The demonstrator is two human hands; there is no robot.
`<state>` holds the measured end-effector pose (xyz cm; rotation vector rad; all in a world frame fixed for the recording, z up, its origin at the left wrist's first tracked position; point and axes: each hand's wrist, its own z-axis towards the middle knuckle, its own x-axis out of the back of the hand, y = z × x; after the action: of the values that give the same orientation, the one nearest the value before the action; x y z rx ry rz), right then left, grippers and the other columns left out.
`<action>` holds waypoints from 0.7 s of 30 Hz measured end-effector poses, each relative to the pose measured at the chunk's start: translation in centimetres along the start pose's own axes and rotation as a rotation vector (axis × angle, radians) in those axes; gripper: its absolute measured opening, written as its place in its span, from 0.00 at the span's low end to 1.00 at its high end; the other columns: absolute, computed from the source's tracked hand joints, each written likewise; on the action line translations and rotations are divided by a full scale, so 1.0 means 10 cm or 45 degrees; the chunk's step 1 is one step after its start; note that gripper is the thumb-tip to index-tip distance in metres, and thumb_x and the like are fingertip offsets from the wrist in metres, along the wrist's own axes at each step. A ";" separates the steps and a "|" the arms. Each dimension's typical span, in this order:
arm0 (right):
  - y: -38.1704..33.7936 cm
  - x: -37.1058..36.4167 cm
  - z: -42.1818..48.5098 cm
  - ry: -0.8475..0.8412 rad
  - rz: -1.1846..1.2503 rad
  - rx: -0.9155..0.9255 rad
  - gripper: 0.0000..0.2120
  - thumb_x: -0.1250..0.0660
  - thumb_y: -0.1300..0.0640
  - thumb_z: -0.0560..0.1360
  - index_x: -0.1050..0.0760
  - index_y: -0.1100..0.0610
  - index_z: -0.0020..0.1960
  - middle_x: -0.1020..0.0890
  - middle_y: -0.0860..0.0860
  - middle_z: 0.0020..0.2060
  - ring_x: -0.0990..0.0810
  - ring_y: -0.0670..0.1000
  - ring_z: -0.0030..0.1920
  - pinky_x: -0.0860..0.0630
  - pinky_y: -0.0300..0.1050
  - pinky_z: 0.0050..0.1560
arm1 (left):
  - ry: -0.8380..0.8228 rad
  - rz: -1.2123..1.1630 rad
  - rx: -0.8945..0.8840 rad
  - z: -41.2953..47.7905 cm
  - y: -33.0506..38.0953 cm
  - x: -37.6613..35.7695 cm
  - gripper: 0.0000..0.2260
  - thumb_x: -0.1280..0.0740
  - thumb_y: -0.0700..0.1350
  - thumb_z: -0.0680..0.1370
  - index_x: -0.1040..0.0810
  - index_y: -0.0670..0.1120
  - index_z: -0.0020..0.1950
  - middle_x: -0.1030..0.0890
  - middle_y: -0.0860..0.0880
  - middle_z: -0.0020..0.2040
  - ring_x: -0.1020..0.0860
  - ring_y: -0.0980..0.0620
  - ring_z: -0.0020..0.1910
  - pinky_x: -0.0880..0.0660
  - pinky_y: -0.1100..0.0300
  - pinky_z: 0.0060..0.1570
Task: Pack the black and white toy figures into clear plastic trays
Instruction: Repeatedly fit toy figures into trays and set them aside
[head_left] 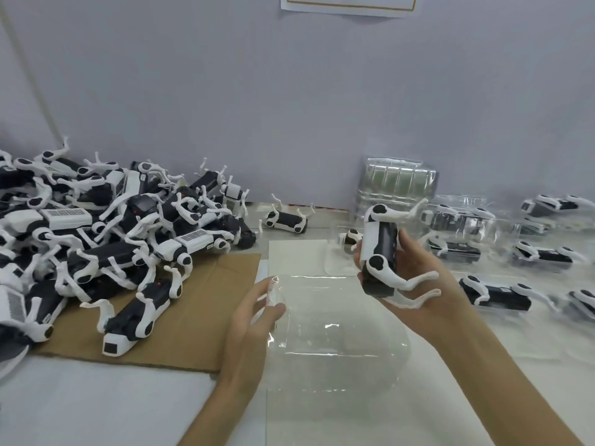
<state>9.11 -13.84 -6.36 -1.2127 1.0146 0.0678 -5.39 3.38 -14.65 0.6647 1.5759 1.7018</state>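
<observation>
Black-and-white toy figure (381, 249) on end, legs rightward, above flat clear tray (338, 320); tangled heap of figures (112, 226) at left.

Toy pile (96, 233) cut off by left edge. Wall notice (349, 6) cropped at top, only lower border seen. Packed trays (502, 230) blurred, clipped at right edge.
</observation>
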 end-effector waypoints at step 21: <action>0.11 0.13 -0.20 0.350 -0.719 0.641 0.20 0.25 0.62 0.65 0.23 0.54 0.55 0.14 0.54 0.47 0.15 0.53 0.44 0.20 0.42 0.39 | 0.011 0.059 0.027 0.06 -0.04 -0.07 0.10 0.28 0.50 0.69 0.15 0.58 0.49 0.21 0.58 0.51 0.26 0.56 0.49 0.30 0.55 0.55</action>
<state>8.04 -15.59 -7.99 -1.0111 0.8181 -0.7710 -4.41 3.16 -14.94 0.7101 1.5983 1.7256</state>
